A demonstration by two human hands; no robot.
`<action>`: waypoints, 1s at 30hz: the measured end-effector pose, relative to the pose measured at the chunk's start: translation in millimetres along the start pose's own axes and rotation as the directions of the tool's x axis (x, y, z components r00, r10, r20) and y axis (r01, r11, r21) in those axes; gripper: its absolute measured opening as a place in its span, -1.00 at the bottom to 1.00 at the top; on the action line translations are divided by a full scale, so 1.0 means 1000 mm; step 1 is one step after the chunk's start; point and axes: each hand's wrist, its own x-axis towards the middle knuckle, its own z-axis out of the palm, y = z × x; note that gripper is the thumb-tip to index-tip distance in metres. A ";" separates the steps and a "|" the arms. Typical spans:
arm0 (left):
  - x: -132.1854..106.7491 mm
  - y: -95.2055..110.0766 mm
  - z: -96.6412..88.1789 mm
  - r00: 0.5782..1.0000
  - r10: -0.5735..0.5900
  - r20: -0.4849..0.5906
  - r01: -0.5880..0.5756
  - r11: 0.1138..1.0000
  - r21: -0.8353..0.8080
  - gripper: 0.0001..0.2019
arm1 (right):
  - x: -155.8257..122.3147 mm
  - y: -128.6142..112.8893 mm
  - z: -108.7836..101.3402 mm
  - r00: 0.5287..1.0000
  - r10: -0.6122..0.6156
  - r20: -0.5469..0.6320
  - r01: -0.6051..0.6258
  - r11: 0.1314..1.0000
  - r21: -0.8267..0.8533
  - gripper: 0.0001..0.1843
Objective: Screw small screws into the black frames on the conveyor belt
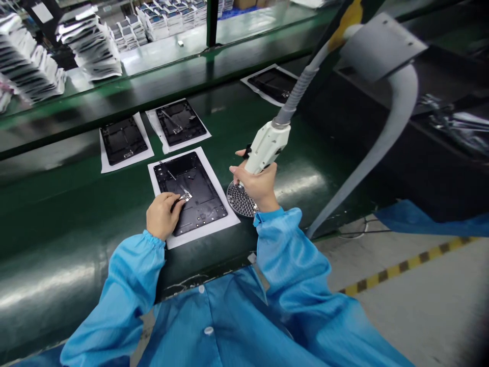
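My left hand (163, 215) pinches the edge of a small circuit board (185, 197) with a ribbon cable attached. The board lies over a black tablet housing (202, 204), which rests on a white sheet (225, 220). In my right hand (262, 186) is a white electric screwdriver (267, 145), held upright with fingers wrapped round its body. Its lower tip is over a round screw plate (240, 200) full of small holes, just right of the housing. Whether the tip touches the plate I cannot tell.
Two more black housings (124, 140) (181, 122) on white sheets lie behind, and another housing (272, 84) at the back right. A grey hose (382, 137) curves down on the right beside a black bin (367, 163). Stacks of wrapped parts (89, 46) stand on the back shelf.
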 end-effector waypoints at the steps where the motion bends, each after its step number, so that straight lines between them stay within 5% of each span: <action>1: 0.002 0.001 0.002 1.000 -0.017 0.010 0.017 0.999 0.031 -0.72 | 0.000 0.000 0.000 1.000 -0.007 -0.004 0.007 1.000 -0.007 -0.73; 7: 0.007 0.007 0.008 0.997 -0.005 0.078 -0.003 0.994 0.106 -0.77 | -0.001 0.001 -0.003 0.999 -0.035 -0.039 0.034 0.999 -0.027 -0.72; 30: 0.001 0.001 0.009 1.000 -0.002 0.003 0.002 0.998 0.059 -0.73 | 0.000 -0.001 0.000 1.000 -0.002 -0.018 0.001 0.998 -0.067 -0.76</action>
